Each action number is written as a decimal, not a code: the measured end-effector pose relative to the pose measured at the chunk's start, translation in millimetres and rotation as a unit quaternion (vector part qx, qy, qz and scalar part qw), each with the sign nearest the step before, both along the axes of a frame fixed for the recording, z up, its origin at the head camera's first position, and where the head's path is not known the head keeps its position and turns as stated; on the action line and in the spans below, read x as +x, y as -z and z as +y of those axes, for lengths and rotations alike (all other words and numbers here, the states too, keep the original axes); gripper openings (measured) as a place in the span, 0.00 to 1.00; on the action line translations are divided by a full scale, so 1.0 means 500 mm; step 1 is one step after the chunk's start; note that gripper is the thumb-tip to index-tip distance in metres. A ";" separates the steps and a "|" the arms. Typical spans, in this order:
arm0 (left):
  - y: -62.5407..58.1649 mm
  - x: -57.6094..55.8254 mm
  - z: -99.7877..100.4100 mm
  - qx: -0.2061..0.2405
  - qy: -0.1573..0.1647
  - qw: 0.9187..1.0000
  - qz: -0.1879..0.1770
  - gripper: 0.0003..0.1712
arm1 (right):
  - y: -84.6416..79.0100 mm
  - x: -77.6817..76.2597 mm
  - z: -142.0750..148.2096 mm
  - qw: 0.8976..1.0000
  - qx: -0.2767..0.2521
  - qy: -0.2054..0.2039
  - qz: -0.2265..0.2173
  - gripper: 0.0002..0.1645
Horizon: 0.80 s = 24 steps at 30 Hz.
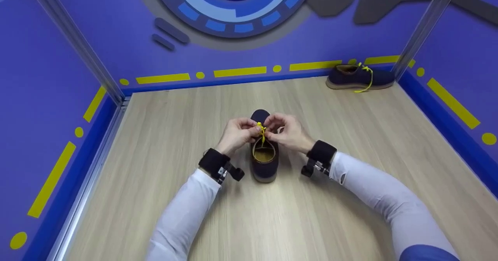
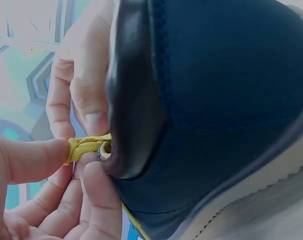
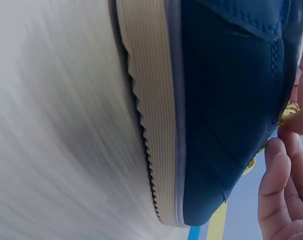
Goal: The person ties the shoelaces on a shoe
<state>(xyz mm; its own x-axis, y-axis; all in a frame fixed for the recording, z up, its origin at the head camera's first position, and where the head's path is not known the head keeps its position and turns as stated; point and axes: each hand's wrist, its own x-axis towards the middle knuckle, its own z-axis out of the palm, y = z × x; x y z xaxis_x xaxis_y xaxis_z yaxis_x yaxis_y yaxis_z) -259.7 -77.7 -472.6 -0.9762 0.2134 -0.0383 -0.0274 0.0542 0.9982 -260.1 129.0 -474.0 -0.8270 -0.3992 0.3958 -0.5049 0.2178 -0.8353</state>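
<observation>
A dark navy shoe [image 1: 265, 172] stands on the wooden table, its toe pointing away from me and its opening facing up. Yellow shoelace [image 1: 262, 130] is gathered over its tongue. From the left, my left hand [image 1: 238, 134] pinches the lace with thumb and fingers; the left wrist view shows a folded yellow strand [image 2: 85, 148] at the thumb tip. My right hand [image 1: 288, 132] comes in from the other side and pinches lace close to the knot. In the right wrist view, the lace [image 3: 290, 112] is partly hidden by the fingertips.
A second dark shoe [image 1: 360, 78] with a loose yellow lace sits at the far right corner, against the back wall. Blue-purple panels with yellow marks enclose the wooden tabletop [image 1: 175, 136] at the back and both sides.
</observation>
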 end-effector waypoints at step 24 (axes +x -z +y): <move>-0.011 0.005 -0.001 -0.012 0.016 1.000 -0.005 0.07 | 0.030 -0.065 0.036 0.971 0.100 -0.090 0.198 0.12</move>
